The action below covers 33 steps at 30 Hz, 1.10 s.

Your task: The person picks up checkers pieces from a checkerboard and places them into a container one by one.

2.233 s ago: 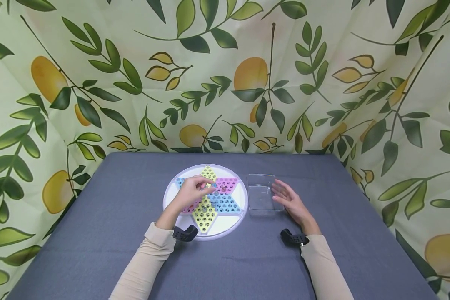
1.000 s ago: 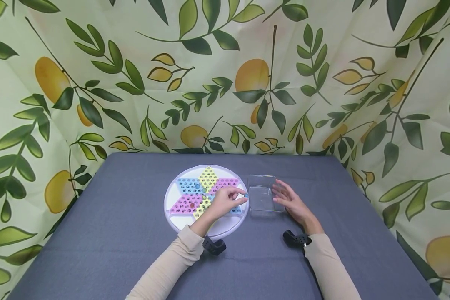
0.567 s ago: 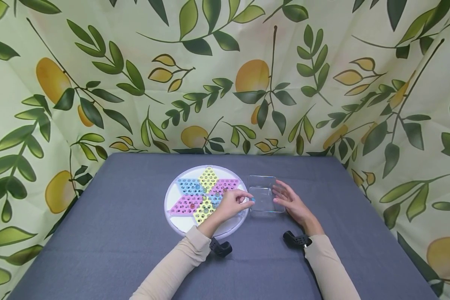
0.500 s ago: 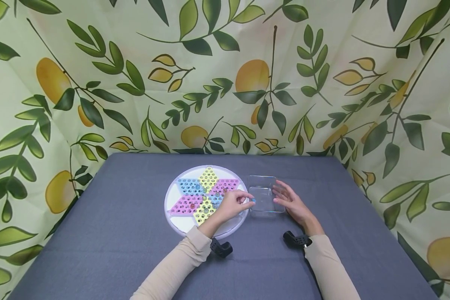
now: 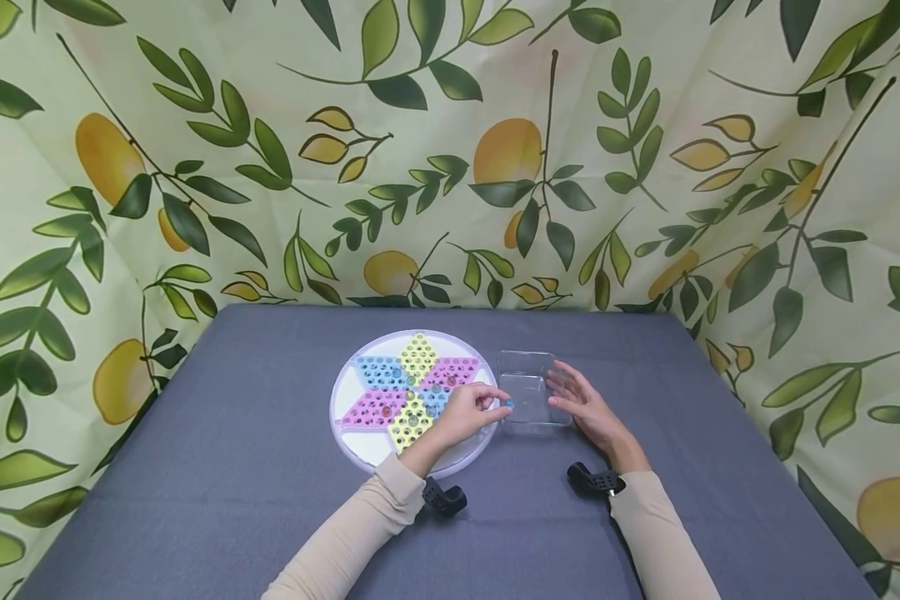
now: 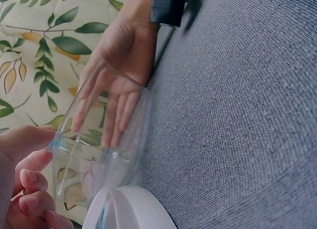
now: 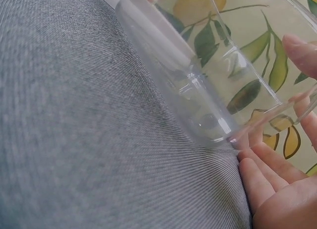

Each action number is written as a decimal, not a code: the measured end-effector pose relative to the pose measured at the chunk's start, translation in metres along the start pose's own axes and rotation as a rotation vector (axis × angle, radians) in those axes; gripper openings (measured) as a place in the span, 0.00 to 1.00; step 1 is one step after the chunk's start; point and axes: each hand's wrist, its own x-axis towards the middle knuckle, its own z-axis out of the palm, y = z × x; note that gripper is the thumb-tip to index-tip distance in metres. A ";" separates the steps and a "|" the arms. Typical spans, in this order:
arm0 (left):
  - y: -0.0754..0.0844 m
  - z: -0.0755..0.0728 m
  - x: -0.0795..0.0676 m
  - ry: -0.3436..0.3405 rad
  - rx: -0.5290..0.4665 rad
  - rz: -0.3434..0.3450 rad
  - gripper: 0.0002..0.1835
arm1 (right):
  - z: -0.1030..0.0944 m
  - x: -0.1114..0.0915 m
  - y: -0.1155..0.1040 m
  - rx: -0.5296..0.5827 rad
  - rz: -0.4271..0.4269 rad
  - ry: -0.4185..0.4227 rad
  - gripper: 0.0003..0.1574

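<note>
I have the left hand (image 5: 471, 412) at the 3 o'clock edge of the board (image 5: 363, 443); about two seconds ago it was over the star in the middle. It has brought the blue marble (image 5: 509, 403) across to the 9 o'clock side of the box (image 5: 528, 363), and over the last half second it has hardly shifted. Thumb and forefinger pinch the marble at their tips. From my seat I can't settle whether it sits above the rim or just inside it, since the walls are see-through.

The right hand (image 5: 587, 410) has kept its place at the box's 3 o'clock, thumb spread away from loose fingers, nothing held, close by the outer wall.

For the work in hand, I take this to mean that the marble's lift and carry are done and its release is not. More pieces sit on the board: a red marble (image 5: 387, 411) at about 8 o'clock, a second blue one (image 5: 397, 373) near 11. Board and box stand side by side on the grey cloth (image 5: 270, 467), with the curtain (image 5: 450, 167) at 12 o'clock beyond.
</note>
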 end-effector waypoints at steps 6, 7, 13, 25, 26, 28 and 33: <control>0.003 -0.009 -0.003 0.006 -0.031 0.004 0.15 | 0.000 0.000 0.001 0.032 -0.023 -0.009 0.50; 0.004 -0.011 -0.003 0.009 -0.031 0.007 0.15 | 0.000 0.000 0.001 0.039 -0.028 -0.010 0.50; 0.005 -0.026 -0.006 0.053 -0.015 -0.004 0.13 | 0.000 0.000 0.003 0.074 -0.058 -0.016 0.49; 0.002 -0.056 -0.014 0.088 0.003 -0.055 0.13 | 0.000 0.000 0.000 0.034 -0.015 -0.017 0.49; 0.001 -0.059 -0.015 0.091 -0.002 -0.066 0.14 | 0.000 0.000 0.000 0.028 -0.011 -0.015 0.49; -0.001 -0.064 -0.016 0.094 -0.023 -0.091 0.14 | 0.000 -0.001 -0.001 0.016 -0.002 -0.011 0.49; -0.008 -0.077 -0.019 0.128 -0.032 -0.103 0.14 | 0.001 -0.001 -0.001 0.047 -0.014 -0.010 0.50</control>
